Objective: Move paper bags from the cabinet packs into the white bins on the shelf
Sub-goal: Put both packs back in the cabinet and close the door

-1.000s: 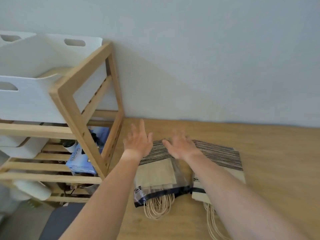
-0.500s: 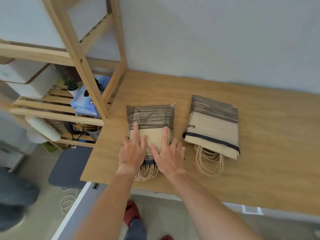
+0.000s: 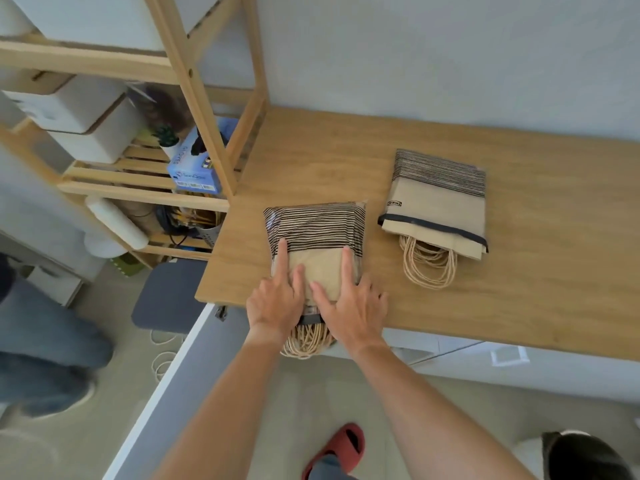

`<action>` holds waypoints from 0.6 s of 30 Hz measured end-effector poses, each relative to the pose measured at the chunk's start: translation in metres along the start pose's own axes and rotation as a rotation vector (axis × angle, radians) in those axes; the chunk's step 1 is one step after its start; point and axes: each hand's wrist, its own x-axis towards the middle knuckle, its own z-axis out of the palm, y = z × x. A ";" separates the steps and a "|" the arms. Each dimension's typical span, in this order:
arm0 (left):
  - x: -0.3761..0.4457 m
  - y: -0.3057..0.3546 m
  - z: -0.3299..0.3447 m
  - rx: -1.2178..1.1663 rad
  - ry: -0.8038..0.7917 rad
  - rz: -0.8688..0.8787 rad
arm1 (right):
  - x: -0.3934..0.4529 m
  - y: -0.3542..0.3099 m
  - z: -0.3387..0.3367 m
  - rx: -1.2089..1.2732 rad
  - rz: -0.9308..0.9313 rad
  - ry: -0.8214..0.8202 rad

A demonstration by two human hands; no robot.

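Resting flat at the frame's centre, the left hand (image 3: 277, 301) and right hand (image 3: 349, 306) press with straight fingers on the plastic-wrapped pack of paper bags (image 3: 317, 233), gripping nothing. Its twine handles (image 3: 304, 341) overhang the wooden cabinet top (image 3: 519, 289). A second pack (image 3: 438, 202) lies to the right, its small label unreadable. Upper left, a wooden shelf (image 3: 194, 81) holds white bins (image 3: 100, 133) and a blue box (image 3: 195, 168) with blurred lettering.

Two bag packs (image 3: 317, 237) (image 3: 438, 199), two hands (image 3: 277, 299) (image 3: 353, 306)
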 end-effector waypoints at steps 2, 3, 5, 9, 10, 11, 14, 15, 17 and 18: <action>-0.017 -0.002 -0.007 -0.063 -0.012 -0.017 | -0.013 0.000 -0.001 -0.001 -0.007 0.024; -0.027 -0.003 -0.012 -0.103 -0.011 -0.023 | -0.021 -0.001 -0.002 0.003 -0.007 0.033; -0.045 -0.009 -0.017 -0.118 -0.019 -0.023 | -0.039 -0.002 -0.004 0.037 -0.008 0.045; -0.092 -0.031 -0.007 -0.193 -0.041 0.041 | -0.093 -0.002 -0.004 0.150 0.001 0.020; -0.106 -0.037 -0.007 -0.260 -0.020 0.023 | -0.109 -0.001 -0.003 0.168 0.012 0.011; -0.121 -0.042 -0.005 -0.318 -0.028 -0.011 | -0.125 0.000 -0.002 0.177 0.022 0.004; -0.169 -0.061 0.008 -0.396 -0.044 -0.015 | -0.181 0.004 0.003 0.186 0.025 -0.036; -0.184 -0.068 0.016 -0.412 -0.047 -0.015 | -0.200 0.004 0.005 0.182 0.020 -0.057; -0.212 -0.084 0.035 -0.423 -0.070 -0.049 | -0.233 0.004 0.012 0.173 0.029 -0.120; -0.226 -0.092 0.043 -0.411 -0.093 -0.073 | -0.248 0.004 0.016 0.170 0.043 -0.160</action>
